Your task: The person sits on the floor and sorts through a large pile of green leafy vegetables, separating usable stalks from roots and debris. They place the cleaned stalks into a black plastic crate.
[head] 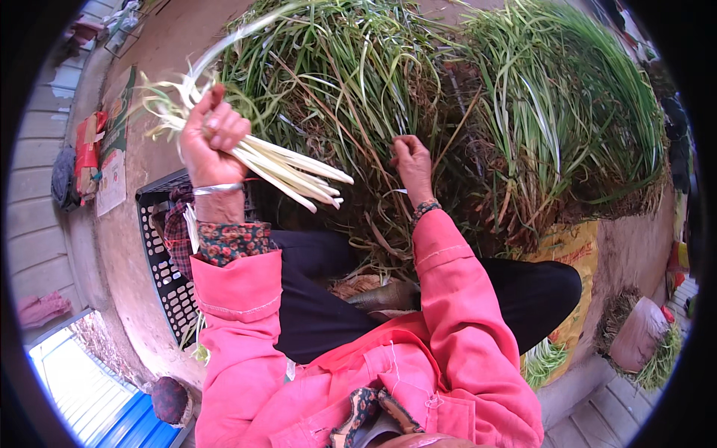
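Observation:
My left hand (pixel 215 131), a silver bangle at its wrist, grips a bunch of pale, peeled-looking stalks (pixel 291 171). Their whitish ends point right, while the leafy ends spread out to the left of the fist. My right hand (pixel 413 162) is at the near side of a big heap of long green leafy plants (pixel 358 84), with its fingers bent against the leaves. Whether a leaf is pinched between those fingers is hard to make out. Dry brown leaves and roots lie tangled below the right hand.
A black plastic crate (pixel 162 269) stands on the left, holding checked cloth and pale stalks. More green plants (pixel 549 106) are piled at right. A yellow printed sack (pixel 571 263) lies by my knee with cut greens (pixel 542 361) on it. A pinkish bag (pixel 638 336) stands far right.

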{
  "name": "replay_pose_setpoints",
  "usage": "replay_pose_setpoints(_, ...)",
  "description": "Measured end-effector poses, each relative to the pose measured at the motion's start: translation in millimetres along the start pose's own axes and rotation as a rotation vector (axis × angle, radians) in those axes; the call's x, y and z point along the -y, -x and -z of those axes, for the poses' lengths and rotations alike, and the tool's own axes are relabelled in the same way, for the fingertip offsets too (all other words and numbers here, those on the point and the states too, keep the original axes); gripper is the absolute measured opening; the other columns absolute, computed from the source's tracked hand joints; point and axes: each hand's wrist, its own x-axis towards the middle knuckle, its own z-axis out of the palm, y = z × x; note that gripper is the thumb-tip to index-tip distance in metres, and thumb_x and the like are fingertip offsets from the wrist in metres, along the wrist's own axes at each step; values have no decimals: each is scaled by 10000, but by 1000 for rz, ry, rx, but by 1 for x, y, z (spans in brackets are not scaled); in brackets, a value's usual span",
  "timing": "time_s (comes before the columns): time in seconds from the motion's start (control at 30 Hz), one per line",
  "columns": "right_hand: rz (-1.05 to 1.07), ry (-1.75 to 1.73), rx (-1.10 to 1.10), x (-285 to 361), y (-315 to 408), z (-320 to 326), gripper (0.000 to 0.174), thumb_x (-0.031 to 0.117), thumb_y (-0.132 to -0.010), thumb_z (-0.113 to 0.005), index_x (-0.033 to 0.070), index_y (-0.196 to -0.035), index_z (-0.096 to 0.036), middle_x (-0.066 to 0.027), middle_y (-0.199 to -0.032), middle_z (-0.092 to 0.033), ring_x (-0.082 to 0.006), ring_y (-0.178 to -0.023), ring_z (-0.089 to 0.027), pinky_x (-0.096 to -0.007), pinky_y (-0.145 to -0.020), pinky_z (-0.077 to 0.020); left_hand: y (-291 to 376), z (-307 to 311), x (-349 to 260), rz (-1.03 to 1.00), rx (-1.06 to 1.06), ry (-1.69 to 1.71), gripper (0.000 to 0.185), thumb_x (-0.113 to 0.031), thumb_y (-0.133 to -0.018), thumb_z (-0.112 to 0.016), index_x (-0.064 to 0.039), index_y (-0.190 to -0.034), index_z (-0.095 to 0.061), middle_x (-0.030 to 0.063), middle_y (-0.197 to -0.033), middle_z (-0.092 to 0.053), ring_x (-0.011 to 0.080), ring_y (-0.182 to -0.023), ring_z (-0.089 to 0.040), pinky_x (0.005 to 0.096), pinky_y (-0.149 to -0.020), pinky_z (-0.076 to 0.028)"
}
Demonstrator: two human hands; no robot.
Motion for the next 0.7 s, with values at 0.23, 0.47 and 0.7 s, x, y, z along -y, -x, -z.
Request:
replay_pose_setpoints(0.23, 160, 450, 759, -31, 64, -55, 172, 117, -841, -601, -1, -960, -637, -132, -864, -657, -205, -792, -626, -316, -751, -486, 1, 6, 3, 128, -7, 18, 160, -145, -906, -534, 12, -901, -562, -58, -503, -319, 32, -369, -238, 187, -351, -235)
replay_pose_setpoints(0.47, 187, 151, -158, -17, -12, 1, 108, 95, -851, -541, 8, -893, -591, -81, -699, -618, -144, -605, -578, -285, -563, -464, 7, 7, 5, 139, -54, -38, 155, -164, -909, -537, -11, -898, -560, -62, -519, -335, 25, -376, -242, 186, -355, -223)
replay_pose_setpoints(0.7, -129, 1008, 4, -49, 8, 30, 426, 228, -665, -725, -15, -960, -536, -258, -965, -623, -434, -941, -585, -462, -813, -476, 7, 6, 20, 267, -27, -94, 184, -181, -898, -559, 2, -906, -550, -56, -535, -364, 33, -388, -275, 190, -355, -242)
